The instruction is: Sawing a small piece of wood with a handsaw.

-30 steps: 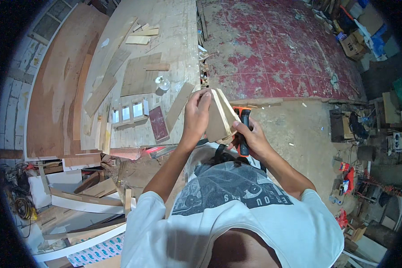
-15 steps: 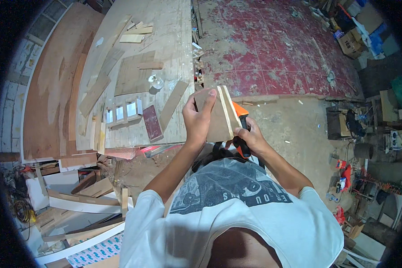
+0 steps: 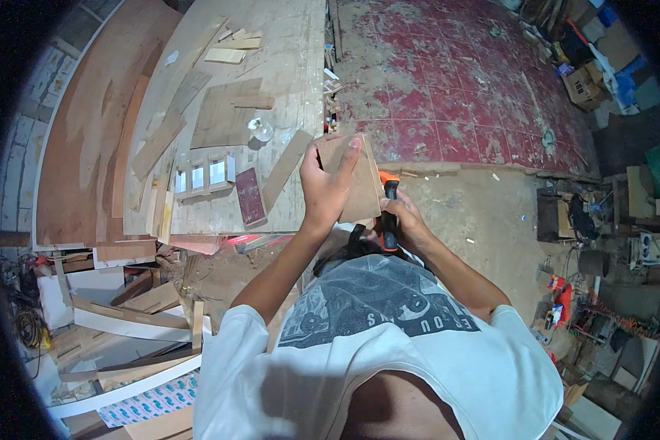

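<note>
Workshop with a red, worn floor (image 3: 455, 88) giving way to bare concrete near the person. A long wooden bench (image 3: 301, 66) runs up the left half of the view, littered with offcuts.

Containers: a cardboard box (image 3: 583, 84) stands at the far right of the floor; its contents cannot be made out. A small clear jar or glass (image 3: 260, 130) sits mid-bench, near the right edge; whether anything is in it cannot be told.

On the bench: a flat panel (image 3: 224, 117) just left of the jar, a small framed piece with pale panes (image 3: 202, 176) toward the near edge, and a dark red board (image 3: 249, 196) beside it at the near edge.

Left hand (image 3: 328, 183) is closed around a plywood piece (image 3: 359, 180), thumb on its face, fingers behind; the piece is held upright in the air just off the bench's near right corner. Right hand (image 3: 407, 224) grips the black handle of an orange power tool (image 3: 389, 213), directly behind the piece.

Hidden: most of the tool is covered by the piece and hand; its working end is not visible. Timber scraps (image 3: 125, 323) lie below the bench at lower left, partly cut off by the dark rim.
</note>
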Motion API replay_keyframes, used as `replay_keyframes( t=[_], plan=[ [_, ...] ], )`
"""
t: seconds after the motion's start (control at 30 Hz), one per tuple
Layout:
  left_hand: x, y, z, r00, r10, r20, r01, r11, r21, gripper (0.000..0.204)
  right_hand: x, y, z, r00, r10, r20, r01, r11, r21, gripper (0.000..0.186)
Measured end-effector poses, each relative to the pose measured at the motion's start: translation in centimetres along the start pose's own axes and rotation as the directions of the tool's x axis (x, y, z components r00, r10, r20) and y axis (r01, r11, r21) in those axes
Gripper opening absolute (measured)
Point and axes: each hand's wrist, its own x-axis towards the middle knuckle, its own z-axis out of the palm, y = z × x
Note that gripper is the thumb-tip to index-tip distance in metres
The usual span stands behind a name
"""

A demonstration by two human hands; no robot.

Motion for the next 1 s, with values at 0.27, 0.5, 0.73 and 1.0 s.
replay_keyframes(
  t=[0.27,0.5,0.73,1.0],
  plan=[
    [1.1,-1.6,-1.4,0.999,-0.036,-0.033,0.038,0.998,0.057,0.045,0.1,1.0,-0.2,0.993,0.045,-0.108,-0.052,0.997,-0.061,0.029],
    [3.8,-4.6,-2.4,1.000,0.014,-0.005,-0.013,0.990,0.140,0.040,3.2,2.9,-2.3,0.989,0.096,-0.113,-0.120,0.963,-0.241,0.025],
    [8.4,-17.0,-6.8,0.983,-0.068,0.170,-0.019,0.886,0.464,0.039,14.5,10.0,-9.5,0.965,0.205,-0.164,-0.263,0.739,-0.621,0.020],
    [9.1,-26.7,-8.4,0.950,-0.299,0.093,0.185,0.776,0.603,0.043,22.6,21.3,-21.1,0.671,0.330,-0.664,-0.694,0.593,-0.407,0.011]
  ],
)
